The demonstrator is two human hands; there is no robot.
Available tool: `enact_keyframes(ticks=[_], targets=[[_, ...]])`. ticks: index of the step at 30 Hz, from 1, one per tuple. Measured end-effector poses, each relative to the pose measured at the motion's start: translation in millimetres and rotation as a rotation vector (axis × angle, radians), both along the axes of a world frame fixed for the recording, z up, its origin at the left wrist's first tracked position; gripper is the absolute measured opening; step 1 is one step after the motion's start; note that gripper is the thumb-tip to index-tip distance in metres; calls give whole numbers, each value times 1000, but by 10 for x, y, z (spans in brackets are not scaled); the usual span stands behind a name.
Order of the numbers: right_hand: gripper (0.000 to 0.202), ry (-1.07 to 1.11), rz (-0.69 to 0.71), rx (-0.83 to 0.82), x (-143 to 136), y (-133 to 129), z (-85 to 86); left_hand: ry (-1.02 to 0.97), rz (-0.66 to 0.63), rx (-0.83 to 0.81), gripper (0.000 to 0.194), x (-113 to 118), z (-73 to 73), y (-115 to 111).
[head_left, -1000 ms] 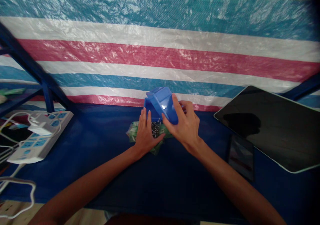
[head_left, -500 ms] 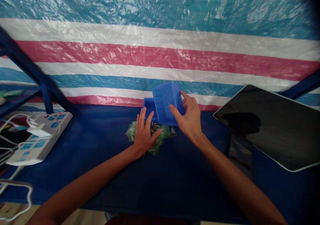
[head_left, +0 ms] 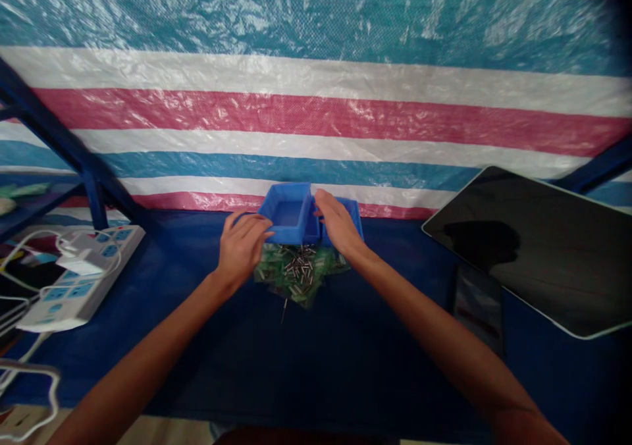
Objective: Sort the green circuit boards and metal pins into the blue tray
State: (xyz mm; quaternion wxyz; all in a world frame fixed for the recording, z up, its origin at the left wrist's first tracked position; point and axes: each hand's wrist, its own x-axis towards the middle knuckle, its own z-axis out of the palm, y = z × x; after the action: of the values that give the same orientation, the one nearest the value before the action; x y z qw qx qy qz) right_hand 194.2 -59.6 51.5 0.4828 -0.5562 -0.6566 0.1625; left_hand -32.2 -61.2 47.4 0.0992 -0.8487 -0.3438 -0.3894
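A shallow blue plastic bin point(head_left: 289, 213), with nothing visible inside, sits slightly tilted at the back of the table. My left hand point(head_left: 241, 244) grips its left front corner, fingers curled over the rim. Close to the bin's right wall is my right hand point(head_left: 340, 224), its fingers loosely extended and apart from a firm hold; contact with the wall is unclear. Another blue bin point(head_left: 356, 220) shows partly behind my right hand. In front of the bins, many small metal pins point(head_left: 300, 267) lie heaped on green-tinted plastic bags point(head_left: 276, 261).
A thin pointed metal piece point(head_left: 284, 310) lies just before the bags. At the left is a white power strip point(head_left: 83, 287) with plugs and cables. On the right lie a dark-screened tablet point(head_left: 553, 254) and a dark phone-like slab point(head_left: 478, 310). A striped tarp point(head_left: 316, 116) hangs behind.
The held blue bin has swung left and down from its raised, tipped pose. My left hand moved left from above the pins to its corner; my right hand has loosened and shifted left.
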Motion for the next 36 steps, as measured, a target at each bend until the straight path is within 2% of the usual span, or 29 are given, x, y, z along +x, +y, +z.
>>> enact_keyframes(ticks=[4,7,10,15,19,21,26,29,33,36], targets=[[51,76,-51,2,151,-41,17,36,168,-28,23,-417,-73,291],[47,14,-56,49,275,-104,8,96,219,-70,26,-580,-162,473],[41,-60,-47,77,332,-158,-16,200,176,-120,26,-594,-265,568],[32,-220,-33,46,341,-216,-47,246,88,-135,25,-501,-390,562],[26,-327,-70,87,308,-295,-68,259,110,-123,25,-453,-434,519],[25,-359,0,153,238,-372,-77,290,97,-120,25,-444,-454,506],[24,-566,464,254,-93,-556,-144,341,49,-92,24,-461,-490,516],[23,-697,533,266,-267,-577,-215,366,35,-68,24,-471,-477,533],[26,-758,575,265,-425,-558,-275,355,33,-77,23,-454,-432,549],[30,-821,564,240,-570,-531,-307,330,36,-112,23,-433,-397,560]])
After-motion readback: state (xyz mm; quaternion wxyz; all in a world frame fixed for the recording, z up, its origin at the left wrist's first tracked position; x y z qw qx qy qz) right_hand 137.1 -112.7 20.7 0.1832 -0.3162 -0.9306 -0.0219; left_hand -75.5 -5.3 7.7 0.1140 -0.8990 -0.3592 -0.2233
